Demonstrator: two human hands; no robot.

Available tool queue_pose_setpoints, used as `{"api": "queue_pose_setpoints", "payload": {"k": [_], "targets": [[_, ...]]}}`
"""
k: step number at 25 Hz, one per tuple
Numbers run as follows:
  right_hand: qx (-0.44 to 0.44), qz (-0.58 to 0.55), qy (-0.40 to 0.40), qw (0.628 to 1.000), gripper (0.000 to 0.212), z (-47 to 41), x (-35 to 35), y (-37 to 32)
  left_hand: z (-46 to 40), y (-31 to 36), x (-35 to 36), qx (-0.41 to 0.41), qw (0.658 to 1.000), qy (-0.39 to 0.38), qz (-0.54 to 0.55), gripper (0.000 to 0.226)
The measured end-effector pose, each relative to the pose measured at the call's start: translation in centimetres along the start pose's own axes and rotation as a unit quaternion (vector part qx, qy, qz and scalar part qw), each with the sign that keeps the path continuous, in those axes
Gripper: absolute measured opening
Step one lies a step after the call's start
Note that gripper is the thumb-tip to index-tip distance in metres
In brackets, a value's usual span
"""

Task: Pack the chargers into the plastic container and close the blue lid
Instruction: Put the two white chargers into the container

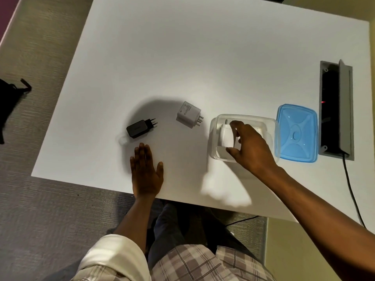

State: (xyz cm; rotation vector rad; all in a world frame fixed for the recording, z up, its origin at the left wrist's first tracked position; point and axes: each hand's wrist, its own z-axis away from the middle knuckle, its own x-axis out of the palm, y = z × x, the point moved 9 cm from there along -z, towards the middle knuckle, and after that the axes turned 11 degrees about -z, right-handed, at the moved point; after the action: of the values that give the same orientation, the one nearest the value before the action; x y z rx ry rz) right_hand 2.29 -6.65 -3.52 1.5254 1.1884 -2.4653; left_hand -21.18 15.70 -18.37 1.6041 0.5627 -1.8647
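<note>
A clear plastic container (269, 123) stands open on the white table (182, 57). My right hand (249, 147) reaches into it, fingers closed on a white charger (225, 136) whose prongs point away from me. The blue lid (297, 132) lies flat just right of the container. A second white charger (188, 114) lies left of the container, prongs to the right. A black charger (138, 128) lies further left. My left hand (146, 171) rests flat on the table below the black charger, fingers spread, holding nothing.
A recessed cable box (334, 110) with its flap raised sits in the table right of the lid, and a black cable (351, 189) runs from it toward me. A dark bag (10, 98) lies on the carpet at the left. The table's near edge is just below my left hand.
</note>
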Motion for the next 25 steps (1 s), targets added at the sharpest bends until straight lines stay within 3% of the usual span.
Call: {"api": "queue_pose_setpoints", "payload": {"k": [11, 25], "targets": [[0.055, 0.090, -0.086, 0.991, 0.066, -3.3, 4.3, 5.1, -0.2, 0.0, 0.2, -0.004, 1.000, -0.005, -0.006, 0.075], [0.078, 0.085, -0.109, 0.987, 0.067, -4.5, 6.0, 5.6, -0.2, 0.0, 0.3, -0.001, 1.000, -0.005, -0.002, 0.075]]}}
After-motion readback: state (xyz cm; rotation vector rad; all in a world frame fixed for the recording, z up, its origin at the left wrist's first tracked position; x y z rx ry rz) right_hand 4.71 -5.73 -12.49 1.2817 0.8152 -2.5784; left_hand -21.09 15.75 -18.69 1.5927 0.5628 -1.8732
